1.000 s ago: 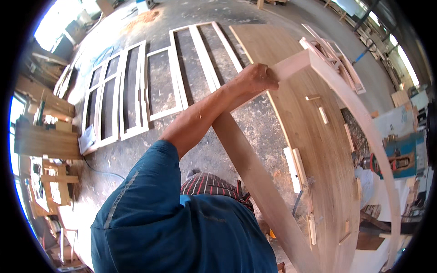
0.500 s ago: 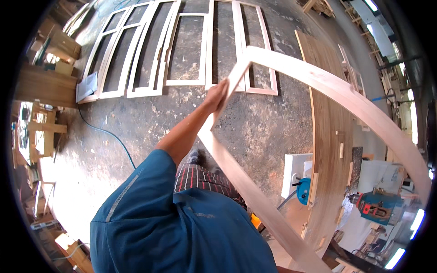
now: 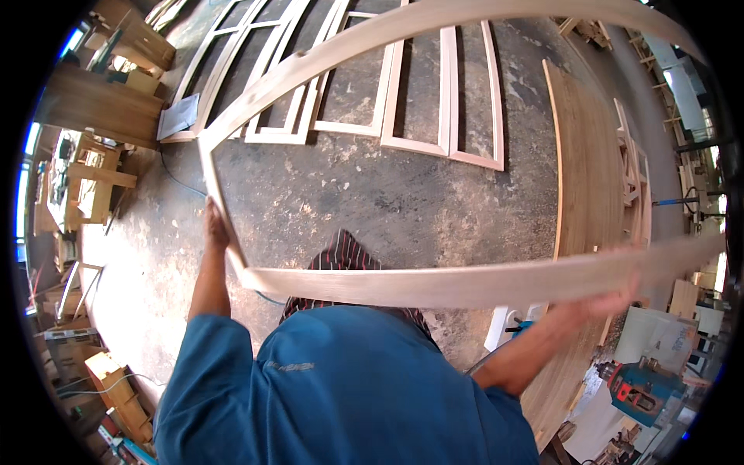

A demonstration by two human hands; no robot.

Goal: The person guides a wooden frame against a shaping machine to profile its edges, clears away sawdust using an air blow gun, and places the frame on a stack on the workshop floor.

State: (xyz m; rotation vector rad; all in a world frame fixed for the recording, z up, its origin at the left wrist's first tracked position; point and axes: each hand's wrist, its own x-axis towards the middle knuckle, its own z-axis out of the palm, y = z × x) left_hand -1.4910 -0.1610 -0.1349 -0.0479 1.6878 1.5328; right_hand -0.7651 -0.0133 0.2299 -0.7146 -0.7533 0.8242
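A long pale wooden frame (image 3: pixel 403 287) is held up across my body, its far rail arching over the top of the view. My left hand (image 3: pixel 217 226) grips the short end piece at the left, fingers wrapped around it. At the right, my right hand (image 3: pixel 608 301) holds the near long rail from its lower side; motion smears the hand, and the rail hides part of the fingers. The frame's right end runs out of clear sight at the rim. Beyond it, several similar wooden frames (image 3: pixel 418 147) lie side by side on the floor.
A long wooden panel (image 3: pixel 585 178) stretches along the right side. Near it are a blue power tool (image 3: pixel 647 391) and a white block (image 3: pixel 500 329). Wooden furniture parts (image 3: pixel 97 174) stand at the left. A thin hose (image 3: pixel 180 183) trails over the stained concrete floor (image 3: pixel 341 182).
The held frame has swung left and levelled out across my body. My left hand moved left and nearer with its end. My right hand has come into view on the near rail.
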